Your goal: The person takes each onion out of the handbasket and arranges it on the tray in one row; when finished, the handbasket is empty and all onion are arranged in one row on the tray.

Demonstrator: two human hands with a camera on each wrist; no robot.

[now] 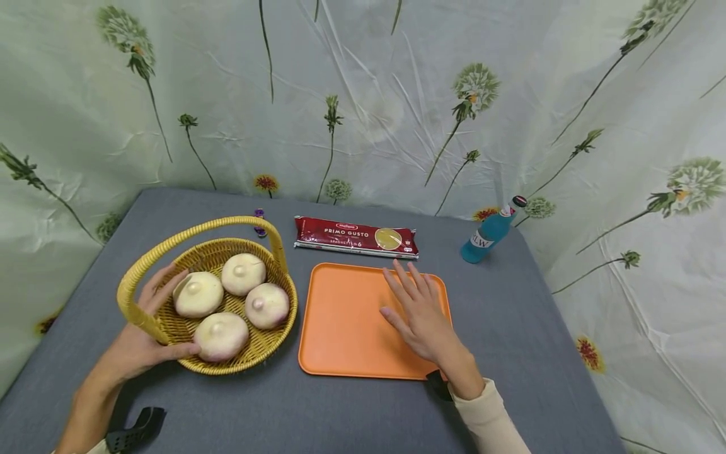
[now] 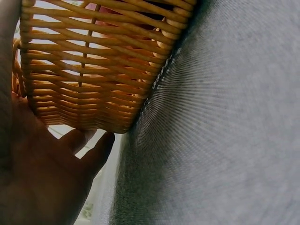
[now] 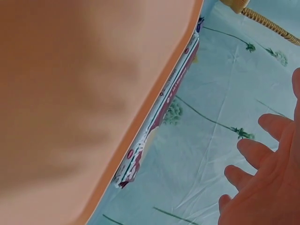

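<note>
On the left of the table stands a yellow wicker basket (image 1: 286,334) with a tall arched handle (image 1: 212,222). Several white turnips (image 1: 242,274) with purplish sides lie inside it. My left hand (image 1: 138,343) holds the basket by its left side, the thumb at the near rim and the fingers by the handle's base. Its woven wall (image 2: 89,84) fills the top of the left wrist view. My right hand (image 1: 422,318) is spread over the right part of an orange tray (image 1: 351,321), holding nothing. In the right wrist view its fingers (image 3: 255,153) are apart.
Behind the tray lies a red spaghetti packet (image 1: 357,238). A blue bottle (image 1: 489,236) with a dark cap is at the back right. A small purple item (image 1: 259,222) sits behind the basket. Flowered cloth (image 1: 374,113) hangs beyond the grey table (image 1: 510,353).
</note>
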